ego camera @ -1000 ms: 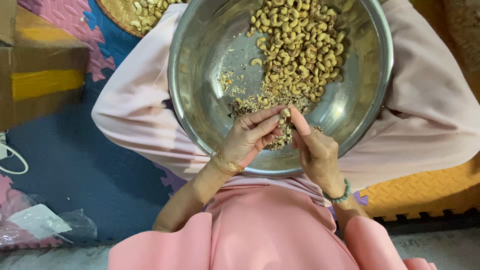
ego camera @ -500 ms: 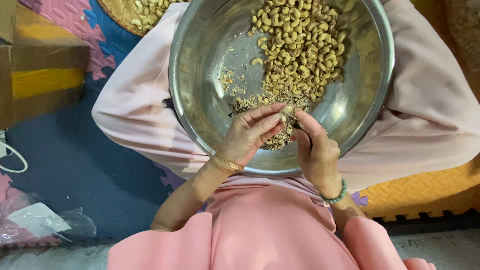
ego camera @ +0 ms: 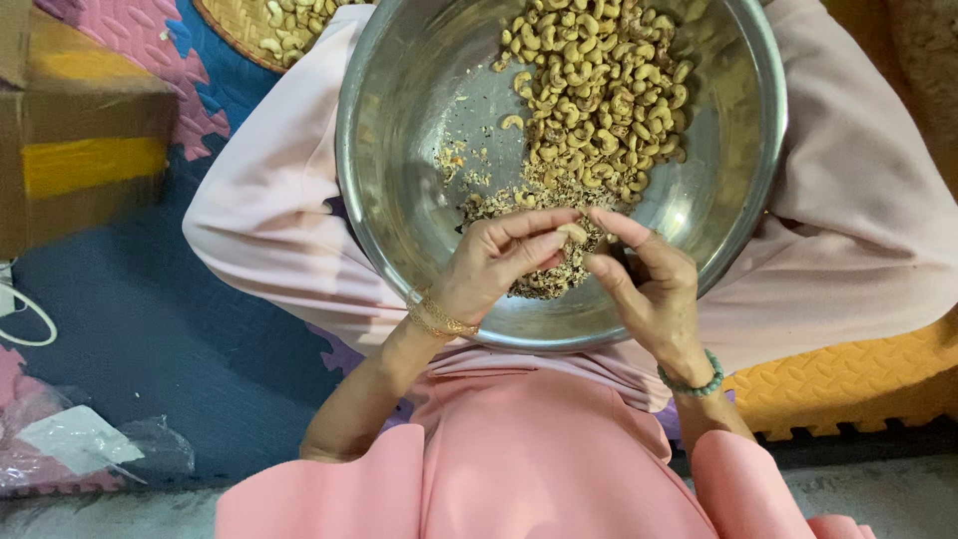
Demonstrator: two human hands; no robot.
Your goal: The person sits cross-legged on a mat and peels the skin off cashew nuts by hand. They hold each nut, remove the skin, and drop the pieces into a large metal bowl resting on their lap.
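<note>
Partly hidden, a cashew sits between both hands' fingertips.

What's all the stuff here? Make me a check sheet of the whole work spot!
Surface: foam floor mat, blue, pink and orange tiles.
Job's things: steel bowl on the lap, holding cashew nuts and broken skins.
Clutter: clear plastic bag; cardboard box.
Grips: left hand pinches one cashew; right hand touches it.
Cables: white cord at left edge.
Surroundings: woven tray with more nuts.
</note>
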